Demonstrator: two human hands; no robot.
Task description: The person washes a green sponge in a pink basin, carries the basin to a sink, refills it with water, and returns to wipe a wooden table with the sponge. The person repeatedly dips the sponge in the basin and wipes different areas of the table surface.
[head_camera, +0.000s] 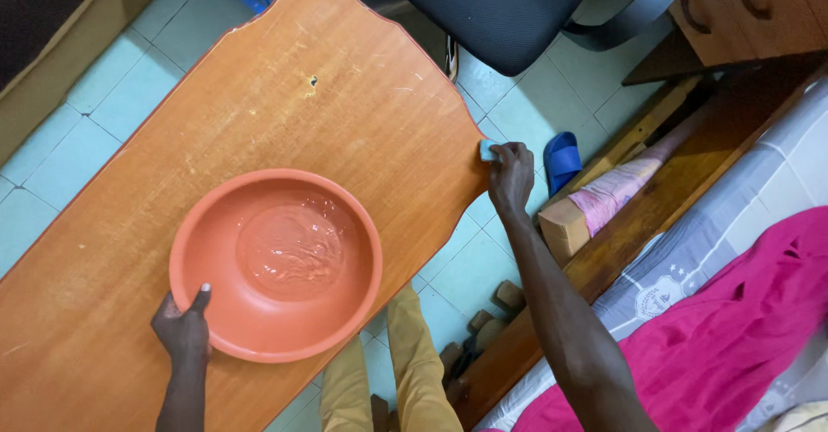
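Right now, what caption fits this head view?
Left hand grips orange basin of water; right hand presses blue cloth on wooden table edge.

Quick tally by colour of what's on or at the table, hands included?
Orange basin with water, held at its rim by left hand: 1
Light blue small object at the table edge, under right hand: 1
Hands: 2
Total: 4

Even indoor light; soft shadows; sharp focus; edges slightly bowed.
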